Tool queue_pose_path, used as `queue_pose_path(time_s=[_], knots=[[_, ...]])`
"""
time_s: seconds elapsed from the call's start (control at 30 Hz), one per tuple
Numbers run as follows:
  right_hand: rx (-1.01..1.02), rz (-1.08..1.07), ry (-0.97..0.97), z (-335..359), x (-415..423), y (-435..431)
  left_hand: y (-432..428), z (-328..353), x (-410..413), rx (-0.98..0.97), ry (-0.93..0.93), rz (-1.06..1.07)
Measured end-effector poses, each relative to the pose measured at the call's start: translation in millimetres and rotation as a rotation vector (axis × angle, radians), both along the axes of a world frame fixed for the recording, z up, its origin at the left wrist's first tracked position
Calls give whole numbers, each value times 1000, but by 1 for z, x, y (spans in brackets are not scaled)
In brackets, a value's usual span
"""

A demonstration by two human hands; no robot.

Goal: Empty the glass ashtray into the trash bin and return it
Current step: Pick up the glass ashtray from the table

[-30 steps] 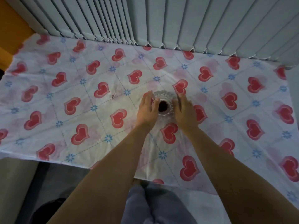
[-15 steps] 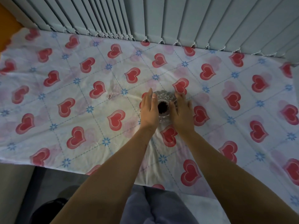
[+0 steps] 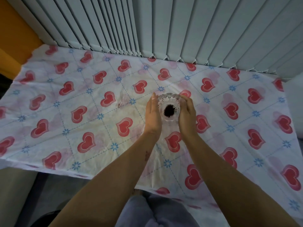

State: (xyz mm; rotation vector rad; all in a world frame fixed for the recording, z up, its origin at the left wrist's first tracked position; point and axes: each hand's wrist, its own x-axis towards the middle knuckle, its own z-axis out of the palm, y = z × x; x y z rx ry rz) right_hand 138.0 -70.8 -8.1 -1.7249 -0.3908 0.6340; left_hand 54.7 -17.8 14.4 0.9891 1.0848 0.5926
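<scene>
- the left hand presses its palm and straightened fingers flat against the left side of the round clear glass ashtray with a scalloped rim, fingertips pointing away from the person toward the blinds.
- the right hand curves around the ashtray's right side, fingers bent over the rim edge, so the ashtray is clasped between the two hands.
- whether the ashtray is lifted off the cloth or still resting on it, i cannot tell.
- inside the ashtray, at the middle of its base, lies a small dark heap of ash.
- both bare forearms reach in from the bottom of the view and converge at the ashtray.
- the ashtray sits over the middle-right part of a white tablecloth printed with red hearts, small blue flowers and a blue dashed grid, which covers the table and hangs over its near edge.
- a small dark speck lies on the cloth to the left of the left hand, apart from it.
- along the far edge of the cloth hang grey vertical blind slats with weighted bottoms.
- an orange wall surface shows at the far left, beside the blinds.
- the person's grey-clothed legs show below the near table edge.
</scene>
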Motion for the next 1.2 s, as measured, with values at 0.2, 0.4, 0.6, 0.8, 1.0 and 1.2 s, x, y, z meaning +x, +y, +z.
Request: queue_pose_path(time_s=[0.2,0.4,0.6,0.8,1.0,1.2], knots=[[112,-132,76,27,-15,-4,-13,31,-21,20,-41,-8],[154,-133,128,51,-24,-13,-27,62,-50,121,-49,-15],[192,-38,125,57,-43,-20,-30,65,-64,37,-59,74],[168,60,100,60,-70,-18,-31,47,-85,26,-63,214],[125,169,87,66,-110,-6,-28,57,-128,3,-156,288],[96,329,50,65,-185,4,-26,53,-210,-42,-194,455]])
